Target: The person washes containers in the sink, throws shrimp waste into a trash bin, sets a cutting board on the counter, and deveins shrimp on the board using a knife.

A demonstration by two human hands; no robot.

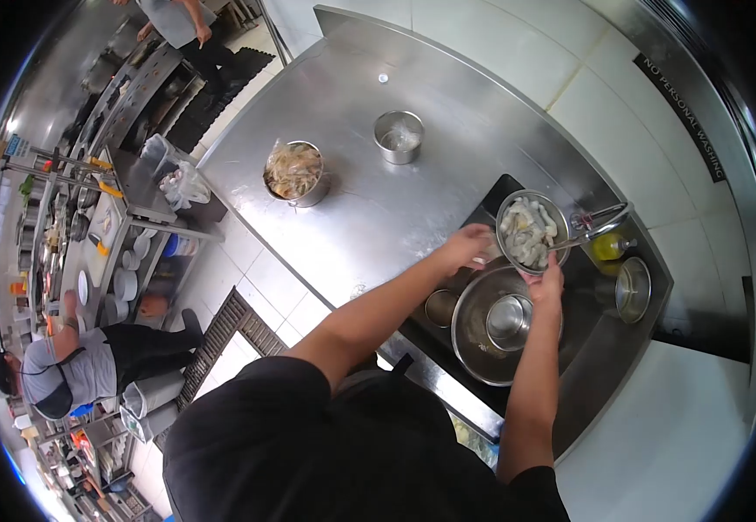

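My right hand (548, 280) grips the lower rim of a round metal bowl (559, 217) over the sink. Pale grey-white pieces of what looks like raw seafood (528, 230) fill it, just below the tap (599, 228). To the left of the bowl is my left hand (472, 247), fingers loosely curved and apart, with nothing clearly held. Beneath both hands, a large metal basin (473, 348) sits in the sink with a smaller metal bowl (508, 322) inside it.
On the steel counter (352, 235) stand a pot of brownish peeled-looking scraps (294, 170) and a small metal pot (398, 139). A strainer-like bowl (633, 290) and yellow liquid bottle (607, 247) are right of the sink. Two people (73, 365) work at left.
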